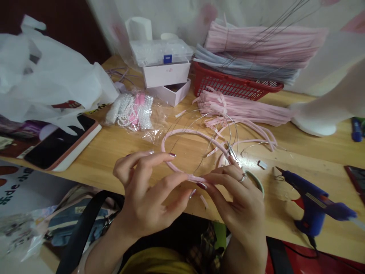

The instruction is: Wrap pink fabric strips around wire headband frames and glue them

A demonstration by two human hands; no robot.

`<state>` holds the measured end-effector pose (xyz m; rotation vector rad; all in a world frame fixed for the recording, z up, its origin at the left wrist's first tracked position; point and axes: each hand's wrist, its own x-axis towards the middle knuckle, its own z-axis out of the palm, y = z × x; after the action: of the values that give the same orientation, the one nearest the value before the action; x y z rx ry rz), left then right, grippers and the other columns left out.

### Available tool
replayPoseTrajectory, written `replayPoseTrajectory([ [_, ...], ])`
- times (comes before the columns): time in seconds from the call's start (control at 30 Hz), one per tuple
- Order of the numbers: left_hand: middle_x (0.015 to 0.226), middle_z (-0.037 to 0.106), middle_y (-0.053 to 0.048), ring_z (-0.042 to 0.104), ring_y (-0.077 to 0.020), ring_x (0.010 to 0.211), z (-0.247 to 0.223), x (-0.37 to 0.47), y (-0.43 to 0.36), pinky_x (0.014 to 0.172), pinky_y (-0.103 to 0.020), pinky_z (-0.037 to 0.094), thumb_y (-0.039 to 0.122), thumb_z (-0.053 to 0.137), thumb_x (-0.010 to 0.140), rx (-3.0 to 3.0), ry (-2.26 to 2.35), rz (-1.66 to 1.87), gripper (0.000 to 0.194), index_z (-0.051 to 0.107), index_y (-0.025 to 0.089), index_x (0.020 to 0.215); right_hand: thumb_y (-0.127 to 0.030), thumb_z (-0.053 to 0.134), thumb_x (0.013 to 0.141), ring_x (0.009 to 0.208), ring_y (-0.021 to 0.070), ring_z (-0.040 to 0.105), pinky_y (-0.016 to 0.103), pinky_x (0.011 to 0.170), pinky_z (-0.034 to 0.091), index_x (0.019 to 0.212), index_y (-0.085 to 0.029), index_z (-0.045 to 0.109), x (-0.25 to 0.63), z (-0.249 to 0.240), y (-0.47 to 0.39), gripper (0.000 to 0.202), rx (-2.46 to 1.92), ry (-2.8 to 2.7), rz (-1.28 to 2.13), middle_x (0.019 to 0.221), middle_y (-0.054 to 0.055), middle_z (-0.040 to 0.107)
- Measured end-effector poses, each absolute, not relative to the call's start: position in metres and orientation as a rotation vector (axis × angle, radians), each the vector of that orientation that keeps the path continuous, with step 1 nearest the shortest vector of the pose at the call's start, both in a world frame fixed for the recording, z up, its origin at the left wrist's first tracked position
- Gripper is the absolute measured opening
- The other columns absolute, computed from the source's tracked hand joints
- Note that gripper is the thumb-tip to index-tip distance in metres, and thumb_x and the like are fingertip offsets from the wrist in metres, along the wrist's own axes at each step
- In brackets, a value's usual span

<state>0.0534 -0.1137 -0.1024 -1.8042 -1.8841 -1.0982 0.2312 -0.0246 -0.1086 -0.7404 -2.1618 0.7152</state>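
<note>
A ring wrapped in pink strip [185, 131] is held over the wooden table near its front edge. My right hand [238, 190] pinches the ring's near side between thumb and index finger. My left hand [151, 190] is beside that spot, its index fingertip touching the ring, its thumb apart below and its other fingers spread. Thin bare wires and loose pink strips [259, 131] lie behind the ring. Scissors [231, 151] are partly hidden behind my right hand.
A blue glue gun [310, 198] lies at the right. Behind are a red basket [228, 85], a pink bundle [248, 108], white boxes [167, 74] and bagged beads [134, 110]. At the left are a phone [61, 142] and a white plastic bag [57, 72].
</note>
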Motion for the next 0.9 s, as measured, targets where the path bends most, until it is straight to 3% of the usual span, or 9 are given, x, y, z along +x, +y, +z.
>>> replayPoseTrajectory([
  [0.17,0.115,0.065,-0.007,0.053,-0.0330,0.107,-0.1035,0.0515,-0.1157,0.090,-0.055,0.040,0.039,0.068,0.087,-1.835,-1.884,-1.052,0.008,0.071,0.035,0.093,-0.006,0.069,0.090,0.078,0.0125,0.061,0.033,0.080,0.047,0.094,-0.020,0.068,0.2304,-0.1088,-0.0245,0.015,-0.730,-2.181,0.714,0.082,-0.002,0.065],
  [0.33,0.122,0.062,-0.006,0.053,-0.0340,0.109,-0.1057,0.0445,-0.1171,0.091,-0.056,0.040,0.035,0.076,0.080,-1.946,-1.897,-0.938,0.024,0.069,0.036,0.103,-0.006,0.068,0.091,0.078,0.0128,0.061,0.033,0.078,0.047,0.095,-0.021,0.068,0.2291,-0.1078,-0.0247,0.015,-0.737,-2.198,0.702,0.081,-0.002,0.065],
  [0.47,0.120,0.062,-0.007,0.052,-0.0343,0.111,-0.1050,0.0464,-0.1156,0.091,-0.056,0.040,0.032,0.075,0.081,-1.924,-1.927,-0.987,0.020,0.068,0.033,0.099,-0.007,0.068,0.092,0.077,0.0144,0.061,0.033,0.072,0.046,0.095,-0.022,0.068,0.2293,-0.1075,-0.0246,0.016,-0.738,-2.213,0.672,0.081,-0.001,0.066],
  [0.7,0.121,0.063,-0.009,0.052,-0.0348,0.116,-0.1000,0.0531,-0.1107,0.098,-0.056,0.040,0.032,0.072,0.083,-1.932,-2.060,-1.132,0.016,0.067,0.027,0.096,-0.008,0.068,0.092,0.076,0.0150,0.061,0.047,0.094,0.045,0.095,-0.022,0.066,0.2276,-0.1133,-0.0219,0.014,-0.749,-2.245,0.596,0.082,-0.001,0.066],
  [0.8,0.122,0.062,-0.011,0.055,-0.0335,0.116,-0.0978,0.0515,-0.1103,0.101,-0.056,0.040,0.037,0.073,0.084,-1.909,-2.082,-1.233,0.027,0.062,0.025,0.104,-0.007,0.067,0.092,0.075,0.0146,0.061,0.043,0.089,0.047,0.094,-0.022,0.065,0.2264,-0.1156,-0.0214,0.015,-0.749,-2.241,0.602,0.082,-0.001,0.066],
  [0.9,0.119,0.063,-0.009,0.055,-0.0321,0.115,-0.0982,0.0482,-0.1102,0.099,-0.054,0.042,0.036,0.077,0.085,-1.870,-2.033,-1.152,0.025,0.064,0.028,0.105,-0.008,0.066,0.093,0.076,0.0144,0.062,0.040,0.085,0.047,0.094,-0.023,0.065,0.2256,-0.1143,-0.0223,0.015,-0.750,-2.221,0.625,0.082,-0.002,0.066],
])
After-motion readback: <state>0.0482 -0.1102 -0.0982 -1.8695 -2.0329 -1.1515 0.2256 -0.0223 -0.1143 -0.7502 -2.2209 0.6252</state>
